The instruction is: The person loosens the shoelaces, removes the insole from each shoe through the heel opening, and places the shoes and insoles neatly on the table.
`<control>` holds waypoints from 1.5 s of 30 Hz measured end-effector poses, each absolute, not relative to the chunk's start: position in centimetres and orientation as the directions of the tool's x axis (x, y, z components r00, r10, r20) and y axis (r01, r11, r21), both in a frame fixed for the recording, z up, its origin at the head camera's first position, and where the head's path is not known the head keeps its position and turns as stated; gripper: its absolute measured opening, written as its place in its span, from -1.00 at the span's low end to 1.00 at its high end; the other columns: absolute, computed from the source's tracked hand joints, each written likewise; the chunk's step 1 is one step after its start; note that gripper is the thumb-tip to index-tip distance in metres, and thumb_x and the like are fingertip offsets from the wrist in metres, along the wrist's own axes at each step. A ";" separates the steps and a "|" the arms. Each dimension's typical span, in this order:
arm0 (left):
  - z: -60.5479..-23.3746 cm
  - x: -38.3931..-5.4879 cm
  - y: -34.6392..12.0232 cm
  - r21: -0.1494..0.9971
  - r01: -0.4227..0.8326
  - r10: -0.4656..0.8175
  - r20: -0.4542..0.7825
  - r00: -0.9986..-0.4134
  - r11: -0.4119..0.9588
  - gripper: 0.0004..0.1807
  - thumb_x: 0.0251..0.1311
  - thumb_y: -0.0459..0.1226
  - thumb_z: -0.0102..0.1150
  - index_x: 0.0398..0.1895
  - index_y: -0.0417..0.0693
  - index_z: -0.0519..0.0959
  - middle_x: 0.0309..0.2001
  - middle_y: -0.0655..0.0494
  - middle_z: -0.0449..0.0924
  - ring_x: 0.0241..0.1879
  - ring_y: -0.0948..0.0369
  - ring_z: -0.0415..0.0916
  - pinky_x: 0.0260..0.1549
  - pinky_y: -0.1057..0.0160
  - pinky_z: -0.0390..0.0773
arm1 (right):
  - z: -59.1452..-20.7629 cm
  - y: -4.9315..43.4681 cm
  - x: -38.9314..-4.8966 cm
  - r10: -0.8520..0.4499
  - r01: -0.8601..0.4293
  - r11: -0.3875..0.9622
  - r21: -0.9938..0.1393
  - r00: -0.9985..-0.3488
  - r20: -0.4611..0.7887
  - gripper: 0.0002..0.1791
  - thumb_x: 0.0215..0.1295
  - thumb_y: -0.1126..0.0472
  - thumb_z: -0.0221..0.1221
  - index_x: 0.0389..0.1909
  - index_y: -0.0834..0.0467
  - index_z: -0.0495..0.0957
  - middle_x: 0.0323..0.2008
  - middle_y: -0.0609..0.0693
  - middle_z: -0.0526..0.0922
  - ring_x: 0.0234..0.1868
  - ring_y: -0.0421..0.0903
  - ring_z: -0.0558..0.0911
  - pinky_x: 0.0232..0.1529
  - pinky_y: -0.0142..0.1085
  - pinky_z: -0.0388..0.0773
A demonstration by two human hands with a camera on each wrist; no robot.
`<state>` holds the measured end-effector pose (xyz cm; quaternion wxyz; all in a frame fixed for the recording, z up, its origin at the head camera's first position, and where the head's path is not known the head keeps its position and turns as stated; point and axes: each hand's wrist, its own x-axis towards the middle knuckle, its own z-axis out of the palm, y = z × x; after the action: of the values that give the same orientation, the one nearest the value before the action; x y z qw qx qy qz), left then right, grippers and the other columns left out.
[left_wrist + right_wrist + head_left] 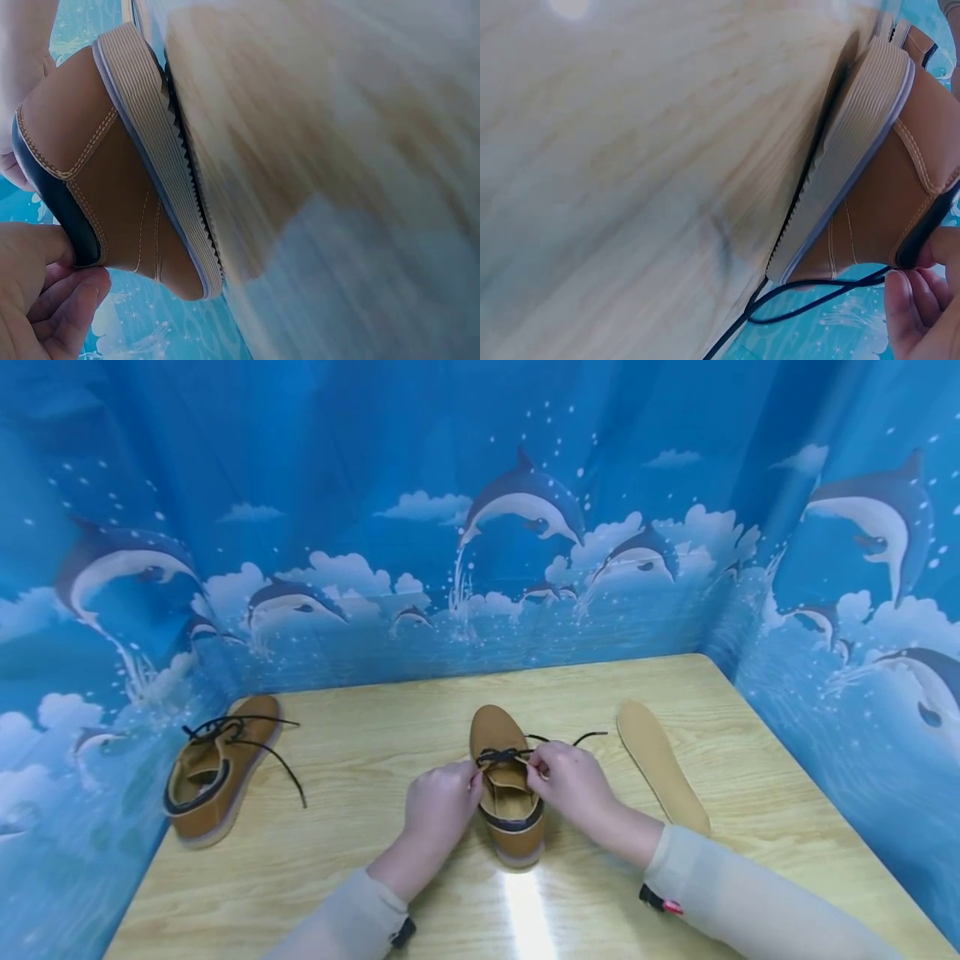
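Note:
A brown lace-up shoe (pixel 497 727) rests sole down near the middle of the table, its toe pointing away from me. My left hand (pixel 444 802) pinches the left edge of its opening near the laces. On the other side my right hand (pixel 576 781) pinches the right edge. Both wrist views show thumb and fingers at the dark collar (pixel 84 234) of the shoe. Black laces (pixel 501 755) cross the front of the opening, and loose ends trail to the right past my right hand.
A second brown shoe (pixel 243 760) with loose black laces stands at the table's left edge. To the right lies a tan insole (pixel 660 764), partly behind my right forearm. Blue dolphin-print curtains (pixel 337 527) surround the back and sides of the wooden table (pixel 360 752).

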<state>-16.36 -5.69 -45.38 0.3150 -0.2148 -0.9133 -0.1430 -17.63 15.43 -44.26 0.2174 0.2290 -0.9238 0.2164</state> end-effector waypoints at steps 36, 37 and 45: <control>-43.6 -17.3 -7.6 0.718 0.103 0.068 0.077 -0.995 0.688 -0.83 0.13 -0.13 0.40 -0.47 0.06 0.61 -0.53 0.29 0.59 -0.55 0.30 0.48 -0.46 0.25 0.56 | -43.3 16.2 -19.0 -0.159 -0.140 0.635 -0.760 -0.986 0.048 -0.91 0.10 0.27 0.30 -0.37 0.14 0.59 -0.48 -0.10 0.61 -0.44 -0.18 0.58 -0.32 -0.28 0.59; -43.5 -17.3 -7.4 0.718 0.114 0.066 0.095 -0.993 0.686 -0.84 0.12 -0.13 0.41 -0.45 0.05 0.62 -0.51 0.30 0.60 -0.54 0.32 0.49 -0.44 0.25 0.57 | -43.3 16.0 -19.0 -0.165 -0.146 0.630 -0.763 -0.985 0.052 -0.90 0.11 0.27 0.31 -0.35 0.14 0.59 -0.46 -0.10 0.61 -0.43 -0.18 0.58 -0.31 -0.29 0.60; -43.5 -17.6 -6.0 0.683 0.223 0.078 0.236 -0.969 0.696 -0.89 0.17 -0.18 0.40 -0.39 0.02 0.69 -0.49 0.29 0.64 -0.54 0.38 0.51 -0.50 0.37 0.59 | -42.8 15.3 -19.3 -0.211 -0.218 0.620 -0.754 -0.972 0.107 -0.86 0.09 0.34 0.35 -0.33 0.16 0.60 -0.43 -0.09 0.62 -0.41 -0.18 0.59 -0.32 -0.34 0.62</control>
<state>-17.57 -5.96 -43.52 0.0949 -0.0820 -0.9159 -0.3812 -19.31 15.34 -42.77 0.0040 0.1190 -0.9000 0.4193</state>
